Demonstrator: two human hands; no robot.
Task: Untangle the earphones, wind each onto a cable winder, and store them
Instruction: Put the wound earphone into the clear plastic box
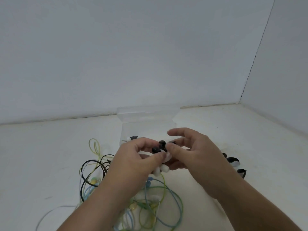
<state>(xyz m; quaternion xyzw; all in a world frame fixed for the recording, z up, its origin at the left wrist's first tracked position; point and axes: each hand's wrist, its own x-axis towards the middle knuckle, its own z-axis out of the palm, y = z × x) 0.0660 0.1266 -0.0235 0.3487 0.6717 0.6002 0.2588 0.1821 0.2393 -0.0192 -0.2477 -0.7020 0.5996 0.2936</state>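
Both hands meet above the white table in front of a clear plastic box [148, 117]. My left hand [133, 160] grips a white cable winder [162, 169] with black earbuds [159, 146] on top of it. My right hand [191, 150] pinches the black earbud with thumb and forefinger, its other fingers spread. Beneath my arms lies a tangle of earphone cables [150, 202] in green, blue, yellow, black and white. A black loop of cable [93, 170] sits at the left of the tangle.
Black strap-like winders [233, 161] lie on the table right of my right hand. A white plug with a metal jack [127, 139] rests by the clear box's left front corner. Walls meet in a corner at the back right.
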